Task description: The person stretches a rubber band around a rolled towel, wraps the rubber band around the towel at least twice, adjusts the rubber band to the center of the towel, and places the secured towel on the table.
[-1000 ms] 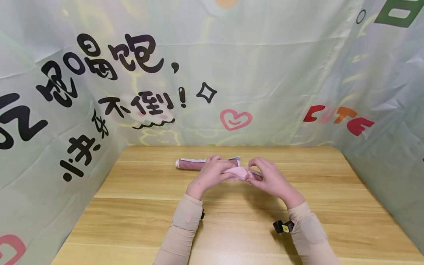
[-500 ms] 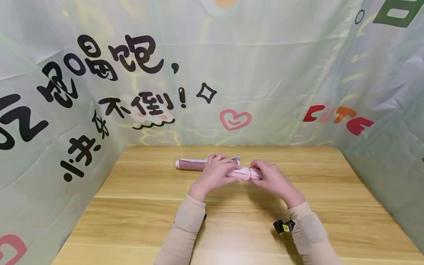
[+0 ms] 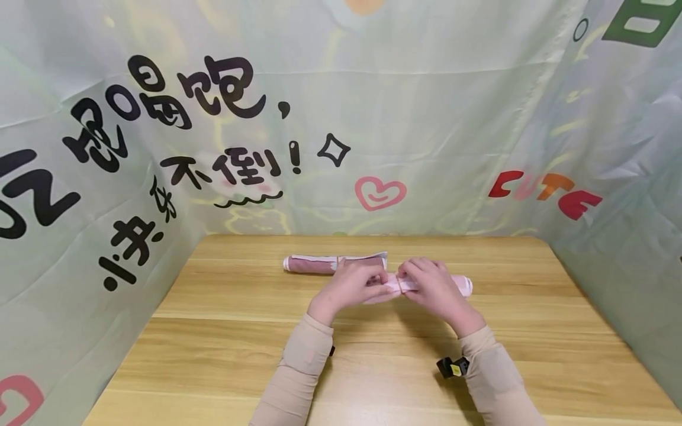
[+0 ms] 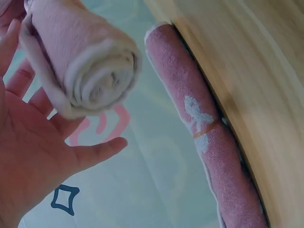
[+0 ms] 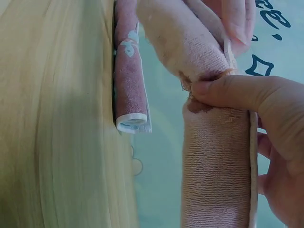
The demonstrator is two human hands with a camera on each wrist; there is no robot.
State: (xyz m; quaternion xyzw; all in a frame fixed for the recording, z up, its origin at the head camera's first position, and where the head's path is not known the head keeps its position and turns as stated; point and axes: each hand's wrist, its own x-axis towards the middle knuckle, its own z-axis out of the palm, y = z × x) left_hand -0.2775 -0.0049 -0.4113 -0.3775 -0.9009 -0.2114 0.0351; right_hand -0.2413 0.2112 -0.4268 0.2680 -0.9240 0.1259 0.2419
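A light pink rolled towel (image 3: 462,285) lies across both hands, close over the wooden table. A thin rubber band (image 3: 401,284) circles its middle and draws it in. My left hand (image 3: 345,289) grips the towel's left half; in the left wrist view its spiral end (image 4: 107,85) faces the camera, one finger stretched out below it. My right hand (image 3: 434,289) holds the roll just right of the band; the right wrist view has its thumb (image 5: 228,91) pressing into the pinched waist. Behind, a darker pink rolled towel (image 3: 311,265) lies with a band (image 4: 207,128) round it.
The wooden table (image 3: 224,349) stretches in front of and around the hands. A printed fabric curtain (image 3: 437,130) with lettering hangs at its back and sides. A small black camera (image 3: 453,367) sits at the right wrist.
The towel's right end now shows beyond my right hand, which has shifted slightly along the roll. The band has come into view round its middle. The darker towel has stayed put.
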